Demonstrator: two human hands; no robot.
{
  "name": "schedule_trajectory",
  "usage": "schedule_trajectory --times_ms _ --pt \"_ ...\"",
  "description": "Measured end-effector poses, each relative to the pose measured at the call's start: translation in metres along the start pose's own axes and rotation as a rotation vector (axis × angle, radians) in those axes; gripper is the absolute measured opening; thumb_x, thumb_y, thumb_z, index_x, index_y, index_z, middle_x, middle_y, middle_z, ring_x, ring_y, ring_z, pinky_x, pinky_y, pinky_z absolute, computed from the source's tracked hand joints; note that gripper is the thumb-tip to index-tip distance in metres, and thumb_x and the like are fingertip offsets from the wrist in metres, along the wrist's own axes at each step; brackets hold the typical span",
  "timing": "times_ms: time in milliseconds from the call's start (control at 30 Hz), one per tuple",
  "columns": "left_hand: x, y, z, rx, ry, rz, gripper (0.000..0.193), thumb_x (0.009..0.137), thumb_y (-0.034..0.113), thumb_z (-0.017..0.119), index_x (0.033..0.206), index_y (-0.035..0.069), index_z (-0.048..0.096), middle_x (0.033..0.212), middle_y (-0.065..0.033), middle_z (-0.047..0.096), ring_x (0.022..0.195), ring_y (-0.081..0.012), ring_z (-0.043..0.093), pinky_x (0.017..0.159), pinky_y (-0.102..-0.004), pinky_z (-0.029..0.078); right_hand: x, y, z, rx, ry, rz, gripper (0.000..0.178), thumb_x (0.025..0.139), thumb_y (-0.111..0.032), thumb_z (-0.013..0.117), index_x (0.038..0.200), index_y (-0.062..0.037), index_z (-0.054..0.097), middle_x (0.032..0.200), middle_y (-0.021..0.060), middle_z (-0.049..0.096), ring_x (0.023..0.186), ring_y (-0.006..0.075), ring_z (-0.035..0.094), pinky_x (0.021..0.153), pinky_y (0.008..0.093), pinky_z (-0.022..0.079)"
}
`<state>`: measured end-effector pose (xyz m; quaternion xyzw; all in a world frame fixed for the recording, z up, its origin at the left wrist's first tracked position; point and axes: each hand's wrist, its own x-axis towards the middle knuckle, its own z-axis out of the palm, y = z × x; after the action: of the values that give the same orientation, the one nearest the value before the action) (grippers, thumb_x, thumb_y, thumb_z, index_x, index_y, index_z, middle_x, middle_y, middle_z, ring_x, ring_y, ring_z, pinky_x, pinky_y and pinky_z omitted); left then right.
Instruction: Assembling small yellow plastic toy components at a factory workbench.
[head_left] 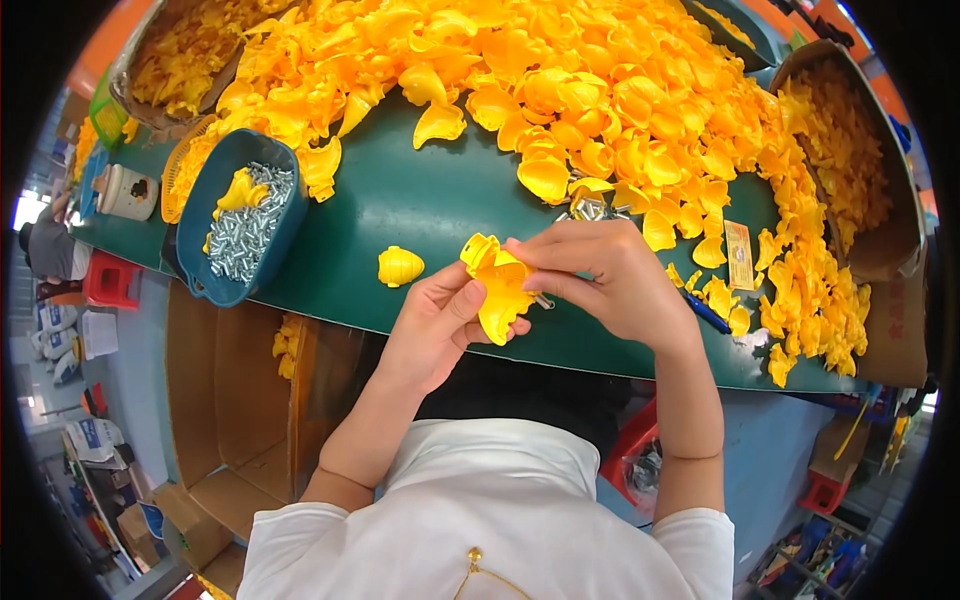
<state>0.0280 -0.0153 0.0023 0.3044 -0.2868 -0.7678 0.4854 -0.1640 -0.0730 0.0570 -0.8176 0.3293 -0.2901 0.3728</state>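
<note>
A hollow yellow plastic shell with a ringed collar is held up over the table's near edge. My left hand is closed around its left side, thumb on the inner face. At the shell's upper right rim, my right hand is closed in a pinch; whether a small part sits between these fingertips is hidden. Just below the right fingers shows a small metal pin. A ribbed yellow piece lies on the green table, left of my hands. More metal pins lie behind my right hand.
Yellow shells are heaped across the table's far side. A blue-green basin of metal pins stands at left. Cardboard boxes flank the heap at right and left. A blue pen-like tool and a printed card lie at right.
</note>
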Motion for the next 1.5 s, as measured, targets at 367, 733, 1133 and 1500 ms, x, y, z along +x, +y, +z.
schedule_trajectory --times_ms 367,733,1133,1500 --pt "0.004 0.001 -0.004 -0.042 -0.076 -0.133 0.051 0.09 0.028 0.054 0.128 -0.001 0.037 0.121 -0.0139 0.051 0.1 -0.0251 0.057 0.076 -0.0372 0.052 -0.028 -0.002 0.02 -0.001 0.197 0.015 0.028 0.074 -0.002 0.068 0.102 -0.0021 0.066 0.084 0.008 0.062 0.072 0.0211 0.061 0.064 0.0276 0.048" --pt "0.004 -0.037 -0.005 -0.24 -0.643 -0.701 0.065 0.09 0.044 0.047 0.132 -0.005 0.034 0.131 -0.0241 0.043 0.105 -0.0416 0.056 0.08 -0.0377 0.05 -0.073 -0.011 -0.006 0.062 -0.127 -0.105 0.029 0.074 -0.006 0.066 0.104 -0.0069 0.065 0.104 0.0067 0.063 0.089 0.0225 0.061 0.07 0.0325 0.051" --pt "0.014 -0.041 0.024 -0.435 -0.5 -0.462 0.055 0.091 0.022 0.05 0.138 0.003 0.028 0.141 -0.0203 0.03 0.107 -0.042 0.054 0.08 -0.0411 0.054 -0.167 0.099 -0.128 -1.13 0.607 0.838 0.021 0.075 -0.005 0.064 0.096 -0.0047 0.067 0.094 0.0123 0.065 0.097 0.0301 0.057 0.081 0.0372 0.047" --pt "0.016 -0.041 0.018 -0.68 -0.402 -0.479 0.044 0.094 0.025 0.047 0.132 0.008 0.034 0.14 -0.0279 0.025 0.115 -0.0424 0.048 0.089 -0.0448 0.049 -0.163 0.121 -0.133 -1.01 0.635 0.464 0.023 0.081 -0.003 0.058 0.103 -0.0038 0.063 0.097 0.0155 0.062 0.1 0.0313 0.055 0.084 0.0362 0.046"
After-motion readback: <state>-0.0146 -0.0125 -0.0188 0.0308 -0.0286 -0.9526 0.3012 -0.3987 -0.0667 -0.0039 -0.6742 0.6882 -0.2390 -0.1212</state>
